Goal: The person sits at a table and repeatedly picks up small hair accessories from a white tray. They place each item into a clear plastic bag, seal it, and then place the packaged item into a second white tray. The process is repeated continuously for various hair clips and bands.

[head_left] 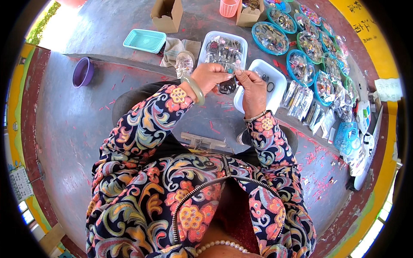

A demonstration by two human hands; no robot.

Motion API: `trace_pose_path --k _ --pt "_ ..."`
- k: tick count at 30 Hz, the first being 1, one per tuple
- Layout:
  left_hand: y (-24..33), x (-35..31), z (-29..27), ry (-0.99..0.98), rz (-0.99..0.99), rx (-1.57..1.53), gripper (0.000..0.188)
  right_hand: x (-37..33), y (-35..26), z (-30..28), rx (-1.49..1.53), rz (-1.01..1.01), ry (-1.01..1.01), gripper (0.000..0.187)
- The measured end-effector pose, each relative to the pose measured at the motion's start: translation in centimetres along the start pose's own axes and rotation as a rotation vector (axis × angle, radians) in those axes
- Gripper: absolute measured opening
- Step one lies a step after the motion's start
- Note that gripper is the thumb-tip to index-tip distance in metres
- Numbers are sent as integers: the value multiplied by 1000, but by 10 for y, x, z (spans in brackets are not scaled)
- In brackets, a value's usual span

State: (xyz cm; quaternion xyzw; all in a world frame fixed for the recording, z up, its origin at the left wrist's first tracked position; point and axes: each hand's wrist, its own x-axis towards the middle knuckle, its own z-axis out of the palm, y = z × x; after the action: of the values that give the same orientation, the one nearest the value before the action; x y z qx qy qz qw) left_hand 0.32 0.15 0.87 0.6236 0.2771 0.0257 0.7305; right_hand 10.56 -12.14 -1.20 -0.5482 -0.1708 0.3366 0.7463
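Above the near end of a white tray (pixel 205 45) of small packed pieces, my left hand (pixel 208 78) pinches a small see-through bag (pixel 227 87) with something dark inside. My right hand (pixel 254 91) closes on the bag's right edge, thumb and forefinger together. A tiny teal piece shows near the left fingertips; its kind is too small to make out. Below and behind my right hand stands a second white tray (pixel 275 92) holding a few black rings (pixel 270 87) that look like hair ties.
Left of the trays lie a grey cloth (pixel 174 48), a see-through bag of pieces (pixel 185 64) and a turquoise basket (pixel 144 40). A purple basin (pixel 83 72) stands farther left. Cardboard boxes (pixel 167 16) are beyond. Several filled round baskets (pixel 270 38) and packets (pixel 297 101) crowd the right.
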Motion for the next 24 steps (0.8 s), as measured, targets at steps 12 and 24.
trace_pose_path --k 12,24 --pt "2 -4 1 141 127 224 14 6 1 -6 80 88 -131 13" --pt "-7 4 1 149 92 -92 16 -1 -5 2 82 101 -24 16"
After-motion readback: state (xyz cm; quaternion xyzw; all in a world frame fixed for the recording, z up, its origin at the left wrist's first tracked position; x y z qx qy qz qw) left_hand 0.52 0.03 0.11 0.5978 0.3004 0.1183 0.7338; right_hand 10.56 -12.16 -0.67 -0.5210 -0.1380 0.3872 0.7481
